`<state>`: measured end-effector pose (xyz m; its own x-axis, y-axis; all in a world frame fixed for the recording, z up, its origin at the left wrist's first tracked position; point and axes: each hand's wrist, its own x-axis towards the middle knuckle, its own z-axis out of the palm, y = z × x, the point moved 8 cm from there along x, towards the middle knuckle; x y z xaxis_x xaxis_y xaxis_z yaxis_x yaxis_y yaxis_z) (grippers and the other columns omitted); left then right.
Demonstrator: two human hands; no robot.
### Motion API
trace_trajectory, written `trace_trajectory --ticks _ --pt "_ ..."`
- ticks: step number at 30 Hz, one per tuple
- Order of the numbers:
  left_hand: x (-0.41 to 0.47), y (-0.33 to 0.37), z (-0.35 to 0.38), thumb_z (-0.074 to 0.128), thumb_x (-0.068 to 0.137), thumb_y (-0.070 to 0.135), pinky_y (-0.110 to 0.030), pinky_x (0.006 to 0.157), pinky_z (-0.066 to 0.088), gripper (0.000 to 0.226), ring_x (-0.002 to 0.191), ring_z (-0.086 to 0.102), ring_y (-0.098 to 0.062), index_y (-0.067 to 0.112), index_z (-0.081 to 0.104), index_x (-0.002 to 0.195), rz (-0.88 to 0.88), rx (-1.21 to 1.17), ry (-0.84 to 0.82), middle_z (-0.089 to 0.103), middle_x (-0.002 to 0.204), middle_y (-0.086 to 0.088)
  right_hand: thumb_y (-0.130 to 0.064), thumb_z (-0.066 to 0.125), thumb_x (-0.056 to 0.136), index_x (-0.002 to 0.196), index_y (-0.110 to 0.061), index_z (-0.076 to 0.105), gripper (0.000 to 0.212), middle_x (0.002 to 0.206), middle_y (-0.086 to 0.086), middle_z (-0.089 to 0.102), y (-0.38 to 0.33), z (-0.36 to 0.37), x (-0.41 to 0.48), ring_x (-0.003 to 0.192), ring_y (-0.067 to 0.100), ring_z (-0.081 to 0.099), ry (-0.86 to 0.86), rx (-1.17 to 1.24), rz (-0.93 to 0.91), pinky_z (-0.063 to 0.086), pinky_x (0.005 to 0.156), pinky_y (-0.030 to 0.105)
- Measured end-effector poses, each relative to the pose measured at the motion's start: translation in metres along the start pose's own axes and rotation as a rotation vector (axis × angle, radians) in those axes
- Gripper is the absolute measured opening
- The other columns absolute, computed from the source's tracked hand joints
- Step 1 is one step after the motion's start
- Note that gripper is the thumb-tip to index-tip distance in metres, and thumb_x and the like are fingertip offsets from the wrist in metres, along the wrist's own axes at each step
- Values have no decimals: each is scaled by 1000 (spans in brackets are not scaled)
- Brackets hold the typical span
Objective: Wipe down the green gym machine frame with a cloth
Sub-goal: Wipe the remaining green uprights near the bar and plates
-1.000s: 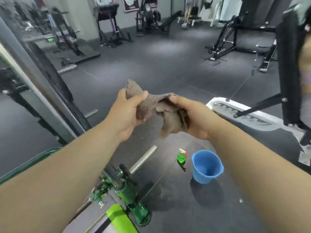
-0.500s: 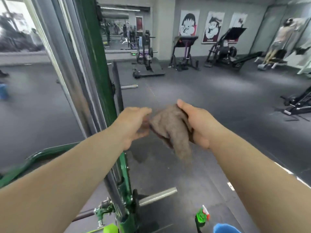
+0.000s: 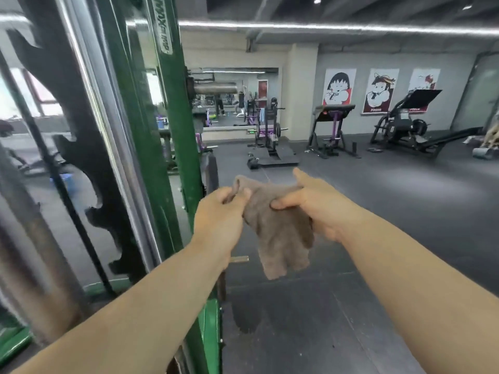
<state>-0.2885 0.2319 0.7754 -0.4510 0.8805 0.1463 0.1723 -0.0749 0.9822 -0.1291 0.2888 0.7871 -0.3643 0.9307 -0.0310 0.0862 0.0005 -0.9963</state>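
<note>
A brown cloth [image 3: 280,238] hangs between both hands at chest height, its lower part drooping free. My left hand [image 3: 218,220] pinches the cloth's upper left corner. My right hand [image 3: 318,209] grips its upper right part, thumb pressed on the fabric. The green gym machine frame [image 3: 167,117] rises as a tall upright post just left of my left hand, with a chrome guide rod [image 3: 108,125] beside it. The cloth does not touch the frame.
A black notched rack plate [image 3: 73,117] stands left of the chrome rod. A horizontal steel bar [image 3: 324,29] crosses overhead. Other machines [image 3: 332,130] and posters [image 3: 339,89] line the far wall. Dark rubber floor [image 3: 378,211] stretches to the right, with a damp patch near the post's base.
The view has tilted up; the spray bottle and blue bucket have dropped out of sight. My left hand has taken hold of the cloth again, and it now hangs spread between both hands.
</note>
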Motion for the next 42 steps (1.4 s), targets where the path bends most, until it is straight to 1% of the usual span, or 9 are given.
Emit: trace_trajectory --ticks 4,7,13,15,20,31,34,37,42 --pt "36 22 -25 48 101 43 -12 42 34 40 59 50 -9 12 65 84 53 141 300 59 70 3 1 69 84 107 -14 76 28 96 3 77 -41 25 70 89 17 70 -221 -218 -198 55 70 22" --pt "55 36 -42 58 96 42 -14 66 41 26 78 51 10 37 54 121 112 78 371 54 100 23 -6 71 86 96 -17 77 16 94 -1 77 -72 58 107 92 14 71 -379 -347 -346 53 88 31" --pt "60 63 -90 71 88 30 -24 76 55 5 78 69 -7 25 74 87 197 220 523 74 79 12 -24 77 85 67 -44 71 27 78 -22 68 -137 115 122 71 -16 57 -558 -495 -694 39 61 1" --pt "51 72 -101 70 88 24 -22 66 52 6 73 66 -8 29 68 85 226 324 577 70 73 13 -31 79 82 74 -37 73 11 87 -15 65 -149 132 119 69 -12 55 -603 -460 -764 38 63 -2" --pt "19 134 -134 59 94 18 -28 85 45 25 93 55 -9 41 56 86 448 592 936 56 94 13 -13 75 84 87 -12 74 3 84 7 72 -167 167 117 82 19 68 -753 -90 -698 55 83 39" --pt "46 189 -150 48 98 26 -3 79 34 9 92 50 8 34 47 99 879 599 1464 54 100 7 -27 74 84 77 -38 62 18 89 -13 58 -263 206 139 87 1 54 -519 183 -1189 37 73 6" --pt "43 184 -155 49 99 29 1 82 32 9 96 48 9 36 55 100 814 645 1521 49 107 6 -43 66 85 88 -35 66 9 111 -11 55 -258 203 141 112 9 45 -342 246 -1299 29 93 6" --pt "42 192 -172 49 102 30 -4 87 38 26 94 54 5 18 70 112 692 551 1549 55 105 14 -50 49 90 128 -30 60 44 151 -1 36 -267 202 149 137 8 26 -314 380 -1245 20 115 20" --pt "51 199 -166 44 95 7 -9 49 34 28 61 47 -8 15 48 69 515 678 1467 51 65 7 -44 54 91 152 -36 30 66 163 -5 21 -292 217 161 148 19 18 -98 124 -1287 18 115 49"
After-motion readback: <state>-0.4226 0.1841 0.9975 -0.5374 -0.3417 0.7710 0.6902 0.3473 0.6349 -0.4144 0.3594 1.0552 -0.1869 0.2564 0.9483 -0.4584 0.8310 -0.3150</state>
